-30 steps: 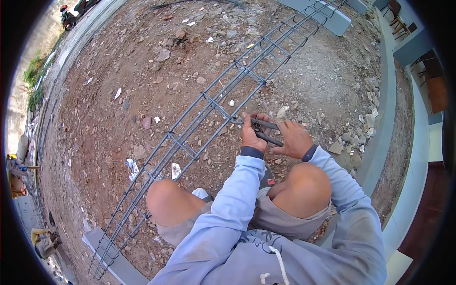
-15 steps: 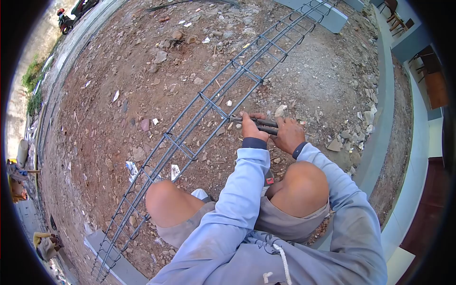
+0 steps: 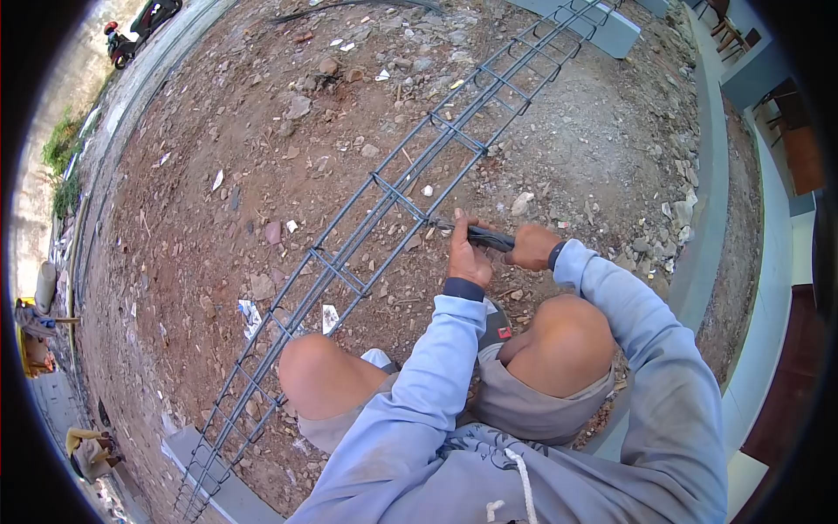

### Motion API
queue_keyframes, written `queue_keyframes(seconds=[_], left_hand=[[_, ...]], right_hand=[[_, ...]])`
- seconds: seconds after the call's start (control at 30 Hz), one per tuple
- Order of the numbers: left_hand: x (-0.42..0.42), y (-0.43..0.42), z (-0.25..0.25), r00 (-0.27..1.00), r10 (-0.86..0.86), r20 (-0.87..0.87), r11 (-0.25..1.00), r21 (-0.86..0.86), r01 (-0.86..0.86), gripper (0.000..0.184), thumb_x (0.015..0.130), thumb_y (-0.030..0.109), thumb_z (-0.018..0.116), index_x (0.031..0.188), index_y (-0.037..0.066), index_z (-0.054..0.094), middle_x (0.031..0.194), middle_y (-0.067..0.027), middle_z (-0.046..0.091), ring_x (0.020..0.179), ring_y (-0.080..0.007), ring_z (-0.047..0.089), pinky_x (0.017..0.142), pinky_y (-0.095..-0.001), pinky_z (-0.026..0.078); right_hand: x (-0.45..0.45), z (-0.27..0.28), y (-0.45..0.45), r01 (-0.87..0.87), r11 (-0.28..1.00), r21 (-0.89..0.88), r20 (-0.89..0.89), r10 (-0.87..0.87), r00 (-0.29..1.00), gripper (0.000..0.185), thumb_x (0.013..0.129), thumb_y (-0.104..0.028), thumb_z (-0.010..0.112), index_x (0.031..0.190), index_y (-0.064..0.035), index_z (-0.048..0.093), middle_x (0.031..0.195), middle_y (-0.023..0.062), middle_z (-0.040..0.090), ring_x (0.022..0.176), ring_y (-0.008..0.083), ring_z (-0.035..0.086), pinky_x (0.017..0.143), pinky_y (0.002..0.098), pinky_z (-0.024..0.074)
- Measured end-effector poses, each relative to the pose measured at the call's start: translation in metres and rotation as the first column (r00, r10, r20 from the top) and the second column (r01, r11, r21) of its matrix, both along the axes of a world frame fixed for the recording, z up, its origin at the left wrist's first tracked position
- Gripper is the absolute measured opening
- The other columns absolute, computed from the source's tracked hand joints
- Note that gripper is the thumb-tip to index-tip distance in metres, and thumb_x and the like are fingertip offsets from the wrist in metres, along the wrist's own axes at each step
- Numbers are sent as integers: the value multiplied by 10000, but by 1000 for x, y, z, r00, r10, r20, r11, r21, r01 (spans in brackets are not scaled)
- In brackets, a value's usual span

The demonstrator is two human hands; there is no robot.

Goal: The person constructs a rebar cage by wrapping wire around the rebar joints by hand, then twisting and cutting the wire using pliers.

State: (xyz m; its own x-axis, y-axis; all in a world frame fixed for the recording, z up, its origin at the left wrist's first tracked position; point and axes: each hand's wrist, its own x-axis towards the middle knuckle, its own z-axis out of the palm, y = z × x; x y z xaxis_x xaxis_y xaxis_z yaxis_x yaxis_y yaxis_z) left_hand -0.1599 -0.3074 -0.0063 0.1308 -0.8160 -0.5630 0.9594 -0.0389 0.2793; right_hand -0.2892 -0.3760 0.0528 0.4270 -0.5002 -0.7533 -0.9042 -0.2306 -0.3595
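Note:
A long cage of steel reinforcing bars [image 3: 403, 203] runs diagonally across the view, with square stirrups along it. Beside its near bar I hold dark-handled pincers [image 3: 491, 238], their head close to a bar-and-stirrup crossing. My right hand [image 3: 534, 247] is closed round the handle ends, and the two handles lie close together. Nearer the jaws, my left hand [image 3: 470, 255] holds the tool, some of its fingers pointing up. Whether the jaws grip a tie wire is too small to tell.
Grey boards [image 3: 223, 485] lie under the cage's near end, and another board [image 3: 615, 37] under the far end. Stones and rubble [image 3: 642, 249] are scattered over the dirt. A low concrete edge [image 3: 705, 227] runs along the right. A motorbike [image 3: 131, 39] stands far left.
The pincers' handles have come together and the right hand has turned into a fist around their ends. The left hand's fingers now point more upward. The cage looks unmoved on the ground.

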Motion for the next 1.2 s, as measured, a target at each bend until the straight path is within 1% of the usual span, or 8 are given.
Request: queue_keyframes(seconds=[0.07,0.17,0.27,0.37,0.5,0.7,1.03,1.2], left_hand=[[-3,7,-5,999,-10,-33,995,-102,7,404,836,496,605,898,100,555,885,-84,614,842,-244,593,752,-417,469],[-3,9,6,993,-11,-117,986,-164,-8,407,834,495,602,944,106,560,930,-91,629,895,-254,608,795,-426,489],[-6,4,8,989,10,-145,996,-91,-23,403,847,493,581,983,114,549,926,-82,626,908,-252,606,814,-436,497],[-6,-5,4,989,61,-133,998,14,-60,404,856,503,563,1000,127,531,928,-73,614,907,-254,596,821,-454,488],[-11,-18,5,981,109,-160,993,64,-99,399,867,529,533,993,152,498,933,-62,576,920,-252,560,844,-488,452],[-9,-30,22,972,161,-172,971,202,-125,411,887,538,489,1037,156,474,1001,-88,563,945,-292,545,865,-598,378],[-6,-23,11,994,90,-65,985,155,-79,306,901,404,544,907,102,493,846,-44,525,754,-192,518,730,-397,450],[-3,-6,10,1000,4,-15,994,112,-2,249,892,360,570,981,139,497,884,-81,527,853,-237,538,839,-470,433]], right_hand=[[-2,8,-10,209,812,545,-25,-234,972,318,758,-318,656,802,-7,607,682,139,634,607,266,649,562,406,525],[-6,14,-15,255,681,687,-54,-302,952,393,724,-403,719,801,-37,600,644,87,604,536,192,617,493,350,503],[-2,25,-7,351,823,447,-77,-355,932,481,681,-425,750,886,-30,569,673,101,605,596,240,631,565,369,519],[-2,33,20,-50,840,-540,98,121,988,634,634,-438,774,1040,-22,522,784,130,611,722,298,640,665,413,522],[-5,42,38,-106,649,-754,13,175,984,630,667,-333,730,1152,-15,483,1123,169,537,1021,316,541,863,433,428],[-2,18,36,-162,372,-914,-114,147,983,527,723,-166,596,1195,31,471,1086,174,541,1024,298,524,929,444,361],[0,3,13,-103,801,-590,-68,78,995,324,735,-205,580,985,-3,537,950,214,622,895,355,622,787,451,489],[-3,-13,6,-21,894,-447,24,35,999,315,745,-264,628,877,20,589,809,240,636,783,409,618,724,470,498]])
